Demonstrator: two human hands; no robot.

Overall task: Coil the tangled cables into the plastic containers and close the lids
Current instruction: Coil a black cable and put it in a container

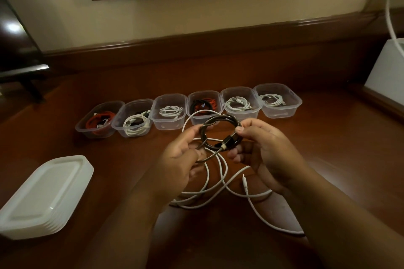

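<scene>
Nearest to me, a loose white cable (220,194) sprawls in crossing loops over the brown wooden table (328,137), one plug end lying bare between my forearms. To my left a stack of white lids (43,194) sits by the table edge, well apart from the cables. Above the white tangle I hold a dark braided cable (220,133) wound into a small ring, lifted off the table. My left hand (181,159) curls round the ring's left side, thumb on top, with a tail of the braid running down through my fingers. My right hand (262,148) pinches the ring's right side, thumb pressing the black plug against the coil and fingers curled beneath. Farther off, six clear plastic containers (168,113) stand in a row, side by side and touching, all open. Each holds a coiled cable: red at the far left, white in the next two, red and black in the fourth, white in the last two.
</scene>
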